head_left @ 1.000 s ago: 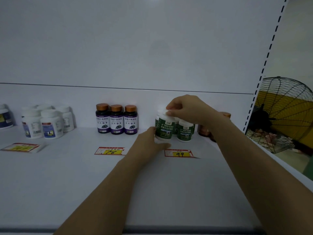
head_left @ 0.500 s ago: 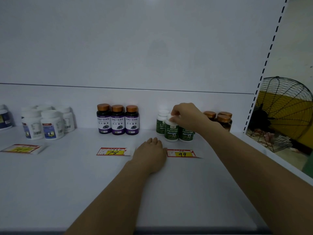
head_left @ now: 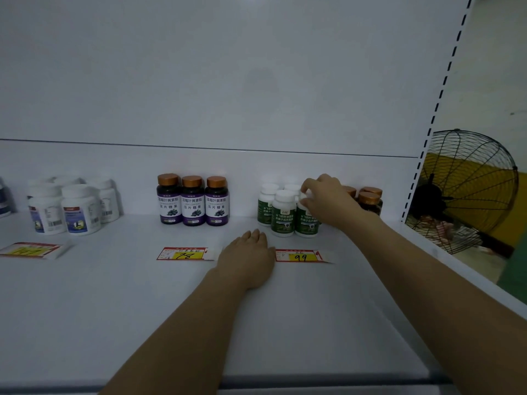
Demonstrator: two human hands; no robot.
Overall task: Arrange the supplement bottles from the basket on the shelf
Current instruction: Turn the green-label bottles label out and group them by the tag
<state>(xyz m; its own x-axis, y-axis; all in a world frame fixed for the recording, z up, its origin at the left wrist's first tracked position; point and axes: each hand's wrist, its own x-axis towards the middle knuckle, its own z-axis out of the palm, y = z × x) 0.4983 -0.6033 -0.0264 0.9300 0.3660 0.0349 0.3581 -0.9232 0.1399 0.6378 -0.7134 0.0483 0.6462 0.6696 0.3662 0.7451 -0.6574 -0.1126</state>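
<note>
I'm in the placing step here. My right hand [head_left: 328,201] has its fingertips curled over the white cap of the front-right green-label bottle [head_left: 307,223]. That bottle stands upright on the shelf [head_left: 299,323] just behind the "99" price tag [head_left: 301,256], right up against its neighbours in the green-label group [head_left: 282,215]. My left hand [head_left: 248,258] lies palm down on the shelf with its fingers straight, between the "78" price tag [head_left: 185,253] and the "99" one, and it holds nothing. I judge this bottle as good as set. The next move calls for releasing the cap cleanly so the bottle doesn't rock into the tight cluster, then reaching for the basket. The basket is out of my view, so I can't say what is left in it. Every bottle I can see is capped, so the contents are hidden. The shelf also carries three purple-label bottles [head_left: 192,201] with copper caps, a bunch of white bottles [head_left: 79,209] at left, and amber copper-capped bottles [head_left: 369,201] just right of my hand.
</note>
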